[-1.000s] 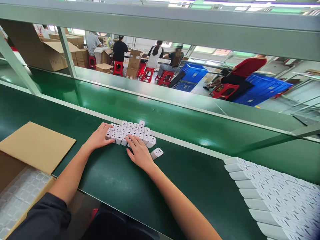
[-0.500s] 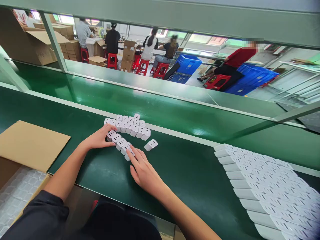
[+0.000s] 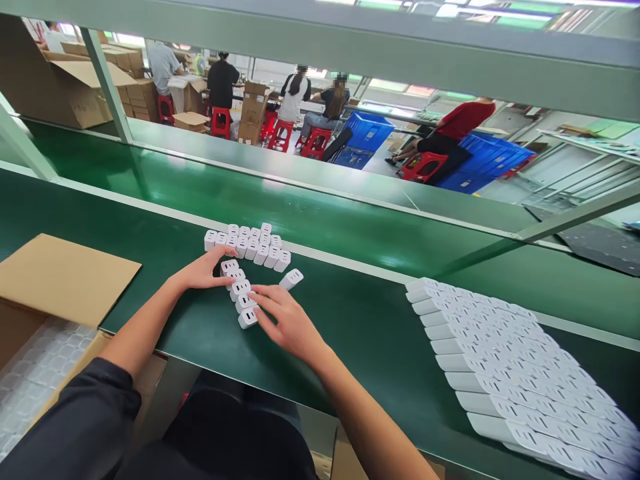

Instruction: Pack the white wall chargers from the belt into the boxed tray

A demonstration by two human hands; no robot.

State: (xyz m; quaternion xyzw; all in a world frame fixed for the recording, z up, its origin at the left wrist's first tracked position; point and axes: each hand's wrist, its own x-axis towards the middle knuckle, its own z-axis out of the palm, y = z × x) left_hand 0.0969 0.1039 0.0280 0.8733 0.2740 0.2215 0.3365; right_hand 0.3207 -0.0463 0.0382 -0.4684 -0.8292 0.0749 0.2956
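Several white blocks with slots in their tops stand in a short row (image 3: pixel 241 288) on the green work surface (image 3: pixel 210 340). My left hand (image 3: pixel 207 268) is at the far left end of this row, thumb and fingers spread apart, the thumb touching a block's side. My right hand (image 3: pixel 285 317) lies along the row's right side, its fingers apart and their tips against the near blocks. Behind my left hand stands a cluster of similar white blocks (image 3: pixel 253 245). One single block (image 3: pixel 292 279) leans or lies apart, right of that cluster.
At the right a large slanted array of white blocks (image 3: pixel 510 360) covers the surface. A cardboard flap (image 3: pixel 65 277) and an open box with clear plastic trays (image 3: pixel 50 373) are at the left. Metal posts (image 3: pixel 105 83) and a rail cross ahead; seated people are beyond.
The short row has turned to run more straight toward me, its near end shifting left. My right hand has moved left with it. The camera view has shifted slightly.
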